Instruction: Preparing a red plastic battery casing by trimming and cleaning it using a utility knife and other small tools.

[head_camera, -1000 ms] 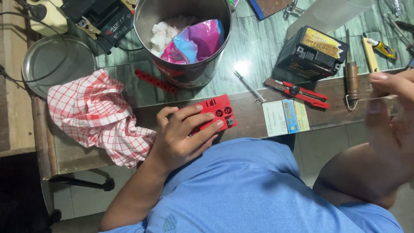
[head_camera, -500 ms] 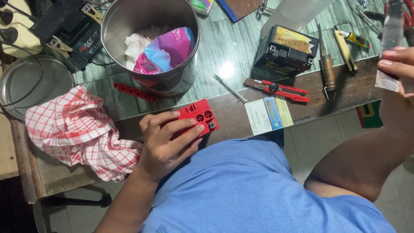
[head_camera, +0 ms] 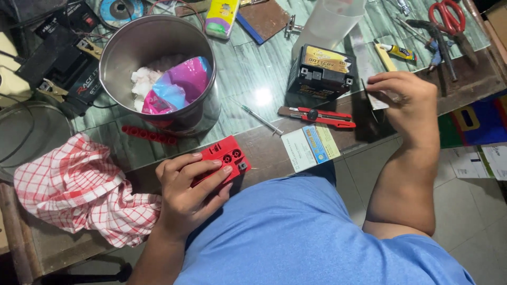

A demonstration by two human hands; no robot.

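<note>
Cluttered workbench with a green glass top (head_camera: pixel 248 79) and worn wood edge. The left hand (head_camera: pixel 185 195) stays clamped on the red plastic block (head_camera: pixel 224 158), same spot at the bench edge as before. The right hand (head_camera: pixel 404 100) has swung in from off to the side and now sits above the bench beside the small black battery (head_camera: pixel 322 71), fingers pinched on a thin clear strip (head_camera: pixel 377 100). Steel pot (head_camera: pixel 158 74) and checked cloth (head_camera: pixel 79 190) unmoved.

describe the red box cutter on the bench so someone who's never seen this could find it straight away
Start at the big steel pot on the green-topped bench, then look right to the small black battery. The red box cutter lies flat just in front of it, apart from the right hand. It is long and thin with a black slider, unlike the blocky red part under the left hand.
</note>
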